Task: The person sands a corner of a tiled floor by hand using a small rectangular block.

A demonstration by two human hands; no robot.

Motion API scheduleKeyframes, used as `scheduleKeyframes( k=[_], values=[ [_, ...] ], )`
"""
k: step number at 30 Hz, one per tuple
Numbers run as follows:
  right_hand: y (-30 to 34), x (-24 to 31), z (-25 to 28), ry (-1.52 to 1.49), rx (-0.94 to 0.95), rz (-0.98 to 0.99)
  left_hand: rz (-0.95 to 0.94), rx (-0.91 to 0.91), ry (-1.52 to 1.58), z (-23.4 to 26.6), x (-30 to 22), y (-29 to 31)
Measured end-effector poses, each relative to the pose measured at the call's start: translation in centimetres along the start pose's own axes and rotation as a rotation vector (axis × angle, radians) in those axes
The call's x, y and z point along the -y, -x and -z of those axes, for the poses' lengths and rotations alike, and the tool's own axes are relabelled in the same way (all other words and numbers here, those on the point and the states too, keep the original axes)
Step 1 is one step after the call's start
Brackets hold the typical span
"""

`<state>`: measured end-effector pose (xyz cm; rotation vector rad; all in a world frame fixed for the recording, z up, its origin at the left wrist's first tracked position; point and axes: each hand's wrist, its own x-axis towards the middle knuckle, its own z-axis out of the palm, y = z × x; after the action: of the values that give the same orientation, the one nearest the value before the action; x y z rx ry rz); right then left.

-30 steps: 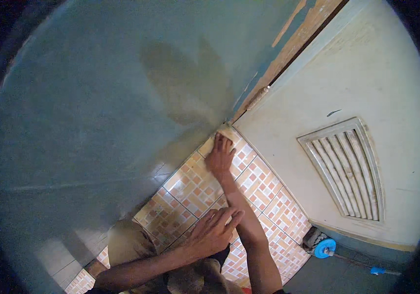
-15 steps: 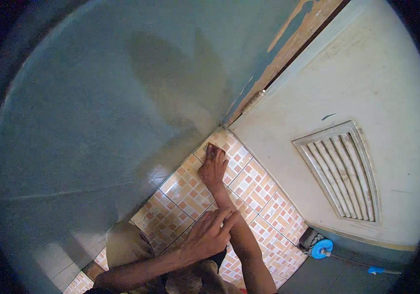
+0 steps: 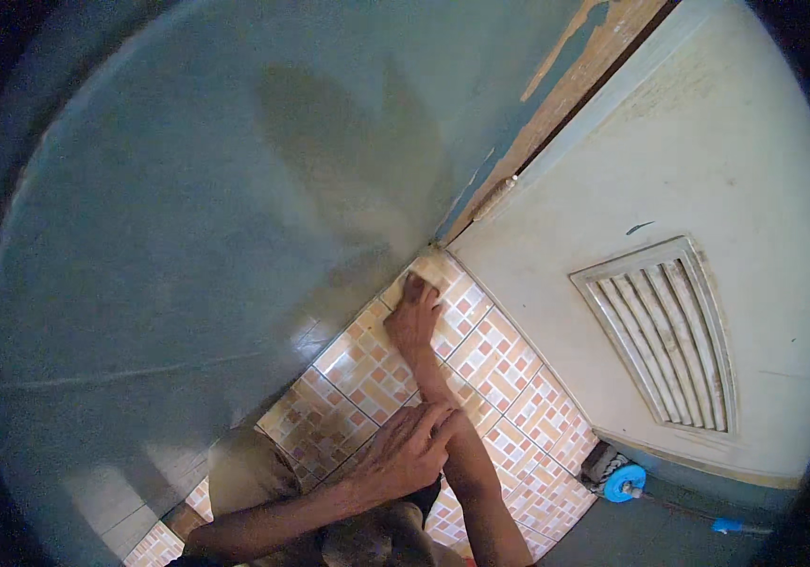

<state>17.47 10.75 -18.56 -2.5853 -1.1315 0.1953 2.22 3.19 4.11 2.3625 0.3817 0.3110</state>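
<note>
My right hand (image 3: pixel 412 317) presses down on the patterned tile floor (image 3: pixel 358 364), close to the corner where the blue-green wall (image 3: pixel 169 217) meets the pale door (image 3: pixel 603 170). Under its bent fingers is a small dark brown piece, perhaps a pad; it is mostly covered and its kind cannot be made out. My left hand (image 3: pixel 407 452) lies across my right forearm, fingers loosely bent and apart, holding nothing that I can see.
A slatted vent (image 3: pixel 660 335) is set low in the door. Bare wood shows along the frame beside a hinge (image 3: pixel 495 198). At the lower right, a dark roll-like object with a blue disc (image 3: pixel 624 483) stands near a rod with a blue band (image 3: pixel 728 525).
My right fingers have shifted slightly over the brown piece, which shows less now. The left hand stays across the forearm. The whole view has moved a little.
</note>
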Motion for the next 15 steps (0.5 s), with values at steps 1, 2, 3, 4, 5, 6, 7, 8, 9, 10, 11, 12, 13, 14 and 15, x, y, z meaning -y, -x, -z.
scheduleKeyframes(
  k=[1, 2, 3, 4, 5, 6, 7, 8, 9, 10, 11, 12, 13, 14, 15],
  values=[
    [1.6, 0.3, -0.4, -0.013, -0.024, 0.071, -0.002, -0.002, 0.003, 0.0, -0.2, 0.0],
    [2.6, 0.4, -0.5, -0.025, -0.044, 0.141, 0.009, 0.01, -0.003, 0.1, -0.3, 0.2],
    [3.0, 0.3, -0.6, -0.021, -0.042, 0.141, 0.022, 0.021, -0.01, 0.1, -0.4, 0.2],
    [3.3, 0.2, -0.7, -0.001, -0.038, 0.186, 0.023, 0.02, -0.006, 0.0, -0.4, 0.1],
    [3.6, 0.2, -0.7, 0.014, -0.035, 0.227, 0.025, 0.025, 0.0, 0.0, -0.4, 0.2],
    [3.1, 0.0, -0.8, 0.057, -0.032, 0.213, 0.028, 0.029, 0.006, 0.0, -0.4, 0.3],
    [1.9, -0.3, -0.8, 0.051, -0.032, 0.209, 0.028, 0.036, 0.002, 0.0, -0.3, 0.3],
    [0.1, -0.9, -0.8, 0.096, -0.09, 0.164, 0.003, 0.03, 0.031, -0.1, -0.2, 0.2],
    [-1.5, -0.5, -1.1, 0.128, -0.142, 0.126, -0.009, 0.026, 0.05, 0.0, 0.2, 0.3],
    [-3.5, -1.7, -0.4, 0.139, -0.148, 0.118, -0.022, 0.026, 0.059, 0.1, 0.0, -0.1],
    [-5.3, -2.6, 0.2, 0.112, -0.087, 0.064, -0.039, 0.019, 0.046, 0.1, -0.3, -0.5],
    [-6.1, -2.0, -0.4, 0.06, -0.016, 0.026, -0.033, 0.011, 0.01, 0.4, -0.1, -0.3],
    [-6.2, -1.1, -1.1, 0.044, -0.008, 0.031, -0.02, 0.016, -0.002, 0.3, 0.2, 0.0],
    [-6.7, -1.3, -1.1, 0.041, -0.038, 0.055, -0.023, 0.0, 0.002, 0.0, 0.3, 0.0],
    [-7.0, -1.6, -1.1, 0.04, -0.067, 0.079, -0.028, -0.016, 0.007, -0.2, 0.3, -0.1]
  ],
)
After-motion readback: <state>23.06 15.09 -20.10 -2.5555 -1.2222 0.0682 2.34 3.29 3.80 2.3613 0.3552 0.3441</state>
